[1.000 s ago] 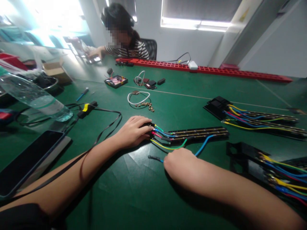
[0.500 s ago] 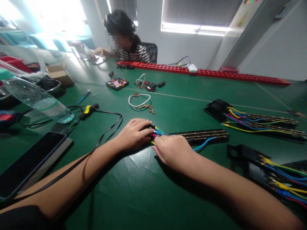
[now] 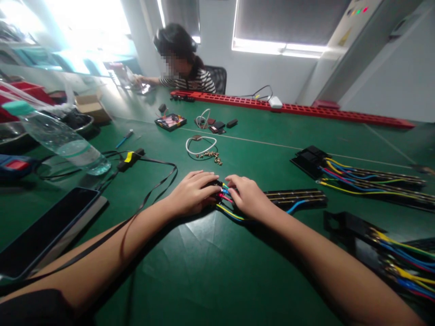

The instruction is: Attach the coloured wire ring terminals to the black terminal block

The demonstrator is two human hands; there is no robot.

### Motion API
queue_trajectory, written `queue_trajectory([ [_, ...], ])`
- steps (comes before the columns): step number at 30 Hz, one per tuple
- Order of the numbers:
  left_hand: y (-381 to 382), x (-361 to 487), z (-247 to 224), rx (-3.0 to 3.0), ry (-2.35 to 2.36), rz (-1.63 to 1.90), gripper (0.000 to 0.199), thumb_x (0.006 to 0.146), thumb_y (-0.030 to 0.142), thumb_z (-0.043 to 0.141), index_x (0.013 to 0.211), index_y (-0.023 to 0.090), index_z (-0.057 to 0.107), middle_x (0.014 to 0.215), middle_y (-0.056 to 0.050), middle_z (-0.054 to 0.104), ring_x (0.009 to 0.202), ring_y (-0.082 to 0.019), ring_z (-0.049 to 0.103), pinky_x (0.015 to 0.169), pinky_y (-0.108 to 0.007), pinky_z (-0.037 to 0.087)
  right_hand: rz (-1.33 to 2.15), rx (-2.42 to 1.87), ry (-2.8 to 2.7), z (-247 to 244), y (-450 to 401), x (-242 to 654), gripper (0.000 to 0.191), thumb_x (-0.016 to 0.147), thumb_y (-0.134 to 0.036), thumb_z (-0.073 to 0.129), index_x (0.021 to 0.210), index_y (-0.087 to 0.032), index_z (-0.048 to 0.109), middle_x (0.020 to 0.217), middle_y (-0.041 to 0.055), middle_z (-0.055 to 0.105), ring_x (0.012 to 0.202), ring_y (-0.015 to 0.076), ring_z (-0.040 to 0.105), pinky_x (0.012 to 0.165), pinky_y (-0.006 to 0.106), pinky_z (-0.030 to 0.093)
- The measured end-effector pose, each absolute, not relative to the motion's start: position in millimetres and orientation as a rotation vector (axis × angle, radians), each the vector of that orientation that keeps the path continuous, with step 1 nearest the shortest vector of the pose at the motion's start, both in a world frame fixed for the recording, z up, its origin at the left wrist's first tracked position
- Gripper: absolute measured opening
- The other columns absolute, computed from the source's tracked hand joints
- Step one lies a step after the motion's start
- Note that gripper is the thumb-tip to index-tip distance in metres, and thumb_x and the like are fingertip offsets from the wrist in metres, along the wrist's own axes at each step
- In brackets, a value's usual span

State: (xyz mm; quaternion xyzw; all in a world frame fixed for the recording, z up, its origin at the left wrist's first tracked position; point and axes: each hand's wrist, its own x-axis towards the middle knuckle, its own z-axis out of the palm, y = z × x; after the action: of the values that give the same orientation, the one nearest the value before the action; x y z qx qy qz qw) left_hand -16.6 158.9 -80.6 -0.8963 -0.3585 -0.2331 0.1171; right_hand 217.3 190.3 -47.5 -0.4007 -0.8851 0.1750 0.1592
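Observation:
My left hand (image 3: pixel 195 192) is closed over the black end block (image 3: pixel 214 200) of a wired strip, its thumb lying along the near side. Most of that block is hidden under the fingers. Green, blue, red and yellow wires (image 3: pixel 228 199) come out of it to the right. My right hand (image 3: pixel 249 197) has its thumb and curled fingers around these wires, close to the block. Beyond the right hand lies the black strip (image 3: pixel 295 198) with gold-coloured lines, a blue wire looping beside it. Small brass screws (image 3: pixel 214 157) lie scattered behind the hands.
More wired assemblies (image 3: pixel 311 160) lie at the right. A water bottle (image 3: pixel 64 140), a phone (image 3: pixel 50 228) and a black cable (image 3: pixel 159 165) are on the left. A red slotted rail (image 3: pixel 306 108) crosses the back; a person (image 3: pixel 190 77) sits behind it.
My right hand has shifted away from the block, its fingers lifting to the far side, so more of the red and yellow wires shows. My left hand stays on the block.

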Motion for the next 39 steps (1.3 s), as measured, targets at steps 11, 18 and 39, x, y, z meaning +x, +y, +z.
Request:
queue_trajectory([
  [11, 157.0, -16.2, -78.5, -2.629, -1.052, -0.671, 0.033, 0.094, 0.033, 0.06, 0.124, 0.021, 0.064, 0.139, -0.015, 0.059, 0.127, -0.032, 0.058, 0.107, -0.053, 0.047, 0.712, -1.348, -2.429, -45.1, 194.9, 213.7, 0.024, 0.096, -0.023, 0.05, 0.104, -0.018, 0.071, 0.105, 0.0063, 0.074, 0.095, 0.0152, 0.066, 0.083, 0.023, 0.043],
  [18, 157.7, -17.4, -79.2, -2.626, -1.04, -0.684, 0.033, 0.094, 0.034, 0.06, 0.124, 0.02, 0.064, 0.139, -0.016, 0.058, 0.126, -0.032, 0.058, 0.106, -0.054, 0.047, 0.646, -1.257, -2.392, -49.7, 193.7, 214.9, 0.019, 0.096, -0.027, 0.052, 0.101, -0.016, 0.067, 0.095, 0.0057, 0.071, 0.084, 0.015, 0.062, 0.075, 0.025, 0.04],
  [39, 159.4, -17.3, -82.5, -2.668, -1.04, -0.801, 0.031, 0.094, 0.031, 0.061, 0.123, 0.019, 0.064, 0.136, -0.015, 0.062, 0.129, -0.032, 0.058, 0.109, -0.056, 0.046, 0.547, -1.133, -2.591, -50.4, 200.6, 215.9, 0.017, 0.092, -0.021, 0.062, 0.076, -0.015, 0.062, 0.094, 0.0068, 0.058, 0.087, 0.0162, 0.055, 0.084, 0.027, 0.043],
])
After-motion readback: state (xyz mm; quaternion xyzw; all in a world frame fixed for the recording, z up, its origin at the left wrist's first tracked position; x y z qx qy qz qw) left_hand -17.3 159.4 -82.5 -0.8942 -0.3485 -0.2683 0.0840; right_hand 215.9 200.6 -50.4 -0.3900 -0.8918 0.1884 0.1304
